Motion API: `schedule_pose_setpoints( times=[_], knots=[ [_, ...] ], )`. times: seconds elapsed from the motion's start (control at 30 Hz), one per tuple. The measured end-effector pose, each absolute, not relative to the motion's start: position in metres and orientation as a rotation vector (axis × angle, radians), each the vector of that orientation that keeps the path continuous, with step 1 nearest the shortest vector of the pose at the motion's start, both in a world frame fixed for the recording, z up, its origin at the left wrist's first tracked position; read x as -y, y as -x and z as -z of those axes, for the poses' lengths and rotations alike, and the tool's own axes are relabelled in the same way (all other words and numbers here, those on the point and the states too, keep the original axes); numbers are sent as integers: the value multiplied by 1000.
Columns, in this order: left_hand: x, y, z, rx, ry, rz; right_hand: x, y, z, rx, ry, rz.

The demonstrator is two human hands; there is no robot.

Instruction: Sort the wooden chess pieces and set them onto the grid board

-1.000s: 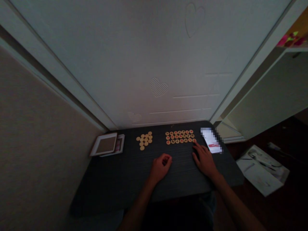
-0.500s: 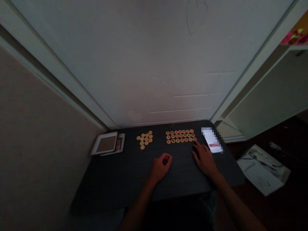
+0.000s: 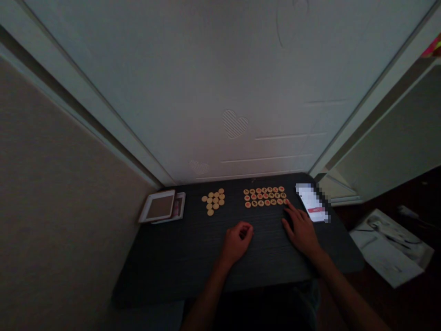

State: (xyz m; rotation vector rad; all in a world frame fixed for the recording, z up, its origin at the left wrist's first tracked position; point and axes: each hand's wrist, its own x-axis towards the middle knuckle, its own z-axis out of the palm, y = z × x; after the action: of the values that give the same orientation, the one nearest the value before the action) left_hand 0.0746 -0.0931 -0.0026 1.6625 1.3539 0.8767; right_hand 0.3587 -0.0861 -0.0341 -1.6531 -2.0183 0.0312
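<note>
Round wooden Chinese chess pieces (image 3: 264,196) lie face up in three neat rows, marked in red and dark characters. My right hand (image 3: 303,232) is open over the table, its outstretched index finger at the last piece of the nearest row, seemingly touching it. To the left lies a loose cluster of similar discs (image 3: 216,200) with plain tops. My left hand (image 3: 238,239) rests in front of the gap between both groups, fingers curled to the thumb. Whether anything is inside its closed fingers cannot be made out.
The dark table (image 3: 172,262) stands against a white panel (image 3: 193,92). A phone (image 3: 312,202) with a lit screen lies at the right. Two shallow boxes or lids (image 3: 160,207) overlap at the left edge. A white box (image 3: 389,248) sits lower, right of the table.
The whole scene has shifted a little to the right in view as the head turned. Both hands keep their places and poses relative to the pieces.
</note>
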Motion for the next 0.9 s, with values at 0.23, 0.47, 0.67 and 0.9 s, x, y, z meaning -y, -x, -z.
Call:
schedule_pose_setpoints(
  times=[0.23, 0.47, 0.67, 0.9],
  knots=[
    [94, -73, 7, -1353, -1669, -879, 58, -366, 38, 1939, 1579, -56],
    [95, -72, 10, -1328, -1683, -903, 36, -367, 40, 1999, 1643, 54],
    [96, -74, 7, -1319, -1694, -907, 37, -361, 37, 2015, 1674, 92],
    [96, -71, 8, -1319, -1683, -923, 44, -365, 41, 1871, 1643, 25]
  ],
)
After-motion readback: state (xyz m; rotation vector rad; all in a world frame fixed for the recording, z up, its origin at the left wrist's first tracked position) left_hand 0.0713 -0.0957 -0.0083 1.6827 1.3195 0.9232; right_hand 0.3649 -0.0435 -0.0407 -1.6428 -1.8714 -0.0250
